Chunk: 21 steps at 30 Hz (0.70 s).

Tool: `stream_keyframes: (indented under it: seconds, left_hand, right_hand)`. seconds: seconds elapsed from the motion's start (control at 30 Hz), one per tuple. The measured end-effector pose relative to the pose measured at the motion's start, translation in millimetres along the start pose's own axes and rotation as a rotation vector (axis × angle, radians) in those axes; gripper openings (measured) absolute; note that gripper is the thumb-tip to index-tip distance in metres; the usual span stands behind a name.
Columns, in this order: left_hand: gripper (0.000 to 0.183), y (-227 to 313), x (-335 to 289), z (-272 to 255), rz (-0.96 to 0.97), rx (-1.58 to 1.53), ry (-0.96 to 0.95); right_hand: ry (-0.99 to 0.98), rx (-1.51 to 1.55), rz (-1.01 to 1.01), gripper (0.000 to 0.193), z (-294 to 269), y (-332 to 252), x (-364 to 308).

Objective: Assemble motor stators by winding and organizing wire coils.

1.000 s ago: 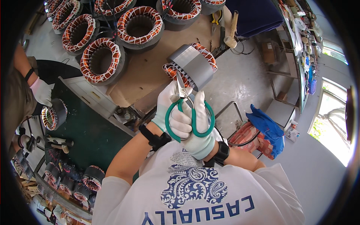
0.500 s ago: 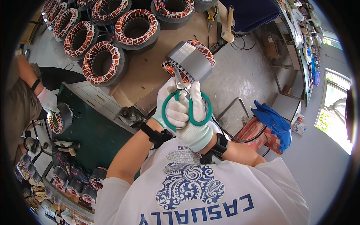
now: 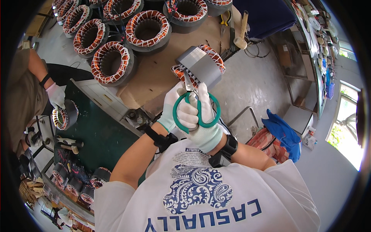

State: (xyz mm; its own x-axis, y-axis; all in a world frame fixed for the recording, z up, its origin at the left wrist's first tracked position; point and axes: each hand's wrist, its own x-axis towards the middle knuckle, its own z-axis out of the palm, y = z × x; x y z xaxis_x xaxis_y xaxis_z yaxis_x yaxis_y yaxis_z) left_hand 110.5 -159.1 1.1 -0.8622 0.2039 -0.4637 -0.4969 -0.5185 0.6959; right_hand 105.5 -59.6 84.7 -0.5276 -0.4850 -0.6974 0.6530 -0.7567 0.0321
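A motor stator [image 3: 199, 63] with a grey laminated core and copper windings laced in white cord lies tilted on its side at the bench edge. My right hand [image 3: 206, 133], in a white glove, is closed around scissors [image 3: 218, 112] with large green handles. Their metal blades point up at the stator's near winding, and my right index finger stretches along beside them. Just left, my gloved left hand [image 3: 170, 101] is closed against the near winding, its thumb bent. The scissors and my right hand cover most of its fingers, so what it grips is hidden.
Several laced stators [image 3: 148, 33] stand on the brown bench [image 3: 141, 79]. A mallet [image 3: 241, 36] and yellow-handled pliers [image 3: 225, 19] lie at its far right. On the left, a co-worker's gloved hand [image 3: 57, 96] touches another stator [image 3: 66, 115] over a green tabletop [image 3: 94, 127].
Most of the background has shifted slightly right in the picture. My hands, the scissors and the stator keep nearly the same arrangement, with the blades still at the near winding.
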Motion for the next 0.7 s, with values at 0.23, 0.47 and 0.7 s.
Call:
stream_keyframes:
  seconds: [0.23, 0.47, 0.7]
  left_hand:
    - [0.029, -14.5, 12.1, 1.4, 0.014, 0.42, 0.198]
    - [0.034, -18.2, 11.8, 7.8, -0.013, 0.226, 0.299]
    - [0.024, -34.7, 13.7, 47.7, 0.21, 0.204, 0.725]
  right_hand:
    - [-0.284, -0.972, -0.445, 0.059, 14.2, -102.1, -35.5]
    - [0.401, -2.254, -0.199, 0.044, 1.5, -305.0, 76.6]
    - [-0.212, -3.039, -0.364, 0.05, 21.4, -310.5, 156.4]
